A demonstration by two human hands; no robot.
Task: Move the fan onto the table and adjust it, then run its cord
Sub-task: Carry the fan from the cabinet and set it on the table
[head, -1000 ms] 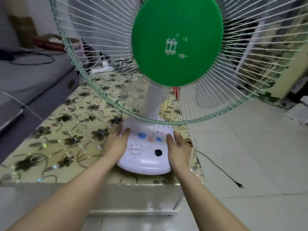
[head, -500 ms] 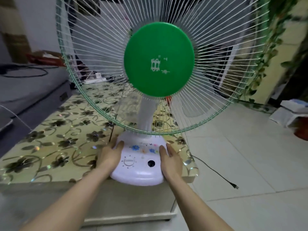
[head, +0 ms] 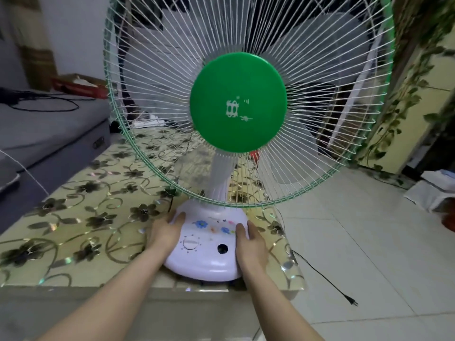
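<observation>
Fan (head: 238,105) is up on the tabletop (head: 81,217), its white base (head: 205,247) sitting right at the near right corner, front lip just over the edge. The left hand (head: 164,233) clasps the base's left flank, thumb lying on top; the right hand (head: 250,244) clasps the right flank the same way — both hands wrapped onto the base, fingers curled round its sides. Between them sit a round dial (head: 190,243), a dark hole (head: 222,248) and a few flower decals. The white neck rises upright to the big wire guard with its green rim, and the green hub cap faces the camera.

The tabletop is a glossy, yellowish cover printed with dark flowers and curling vines, glinting in spots. The cord (head: 320,273) — thin and black — drops off the right corner and trails across the pale tiled floor (head: 369,242), ending in a plug (head: 352,302) lying loose on the tiles, well apart from the base. To the left, a grey sofa (head: 44,134) runs alongside the tabletop, a dark cable looped on its seat and a red box (head: 78,86) at its far end. On the right, a leafy vine (head: 406,94) climbs a yellowish wall.
</observation>
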